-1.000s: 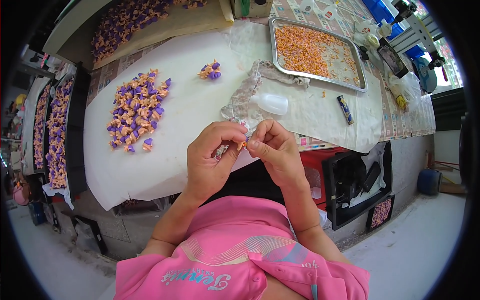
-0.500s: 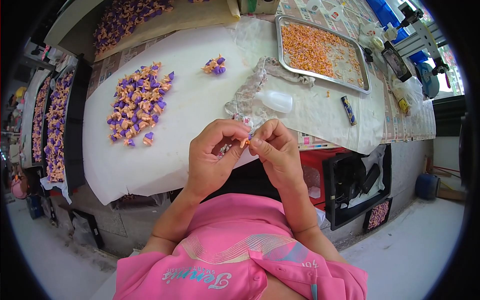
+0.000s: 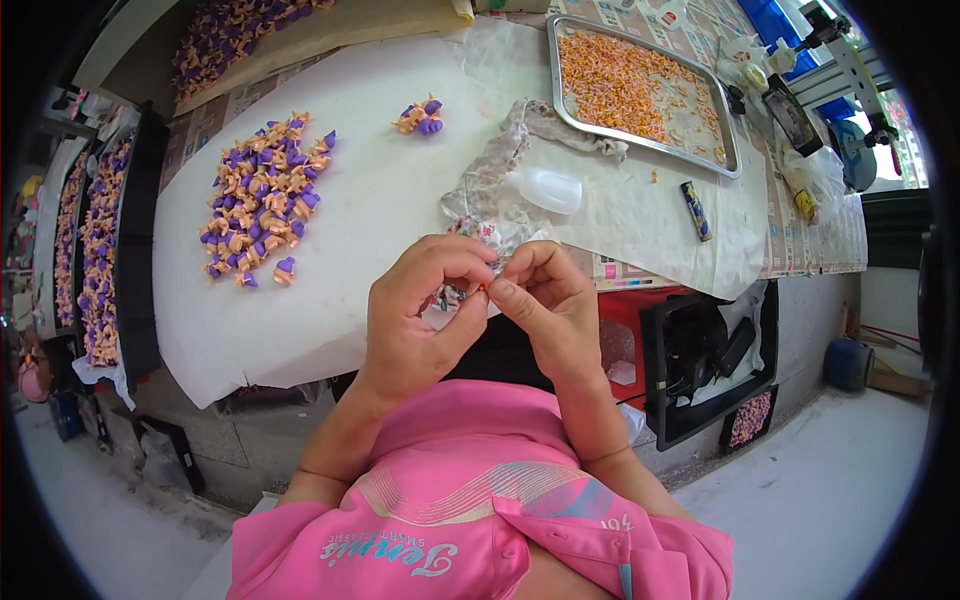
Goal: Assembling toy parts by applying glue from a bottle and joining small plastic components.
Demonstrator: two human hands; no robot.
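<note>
My left hand (image 3: 412,312) and right hand (image 3: 550,305) raised at counter (image 3: 810,245) edge, forearms (image 3: 345,440) angled inward, each grip pinched closed on one small piece (image 3: 485,287), mostly hidden.

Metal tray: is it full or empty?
Partly full: small orange pieces lie thick on the left of the metal tray, but thinner, with pale bottom showing, on the right.

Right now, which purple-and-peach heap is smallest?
The small cluster between the big pile and the patterned cloth: just a few pieces, where other heaps hold many.
</note>
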